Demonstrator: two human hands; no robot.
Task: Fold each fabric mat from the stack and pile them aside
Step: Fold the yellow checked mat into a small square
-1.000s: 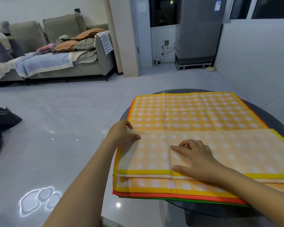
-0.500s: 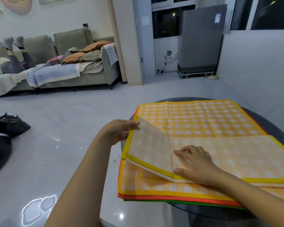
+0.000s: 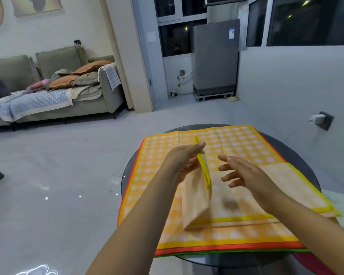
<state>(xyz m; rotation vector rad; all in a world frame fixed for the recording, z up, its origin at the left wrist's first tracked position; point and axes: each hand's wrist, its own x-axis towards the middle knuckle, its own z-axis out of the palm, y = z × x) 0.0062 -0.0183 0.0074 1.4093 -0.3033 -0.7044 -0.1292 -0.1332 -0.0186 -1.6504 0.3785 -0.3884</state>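
My left hand (image 3: 184,162) pinches the yellow-bordered end of the top mat (image 3: 196,197), thumb and fingers closed on the hem, the flap raised near upright above the middle of the stack (image 3: 236,143). My right hand (image 3: 244,176) is open, fingers spread, holding nothing, just beside the raised flap and above the part of the mat lying flat toward the right edge of the stack. That mat is already doubled lengthwise, pale underside out; I judge this to be the crosswise fold, in progress. Beneath it, the orange checked stack covers most of the round dark tabletop (image 3: 306,167), with red and green edges showing along the near side, so several mats remain. No pile of finished mats is identifiable. Something pale sits at the right edge; cannot tell what. Task looks early.
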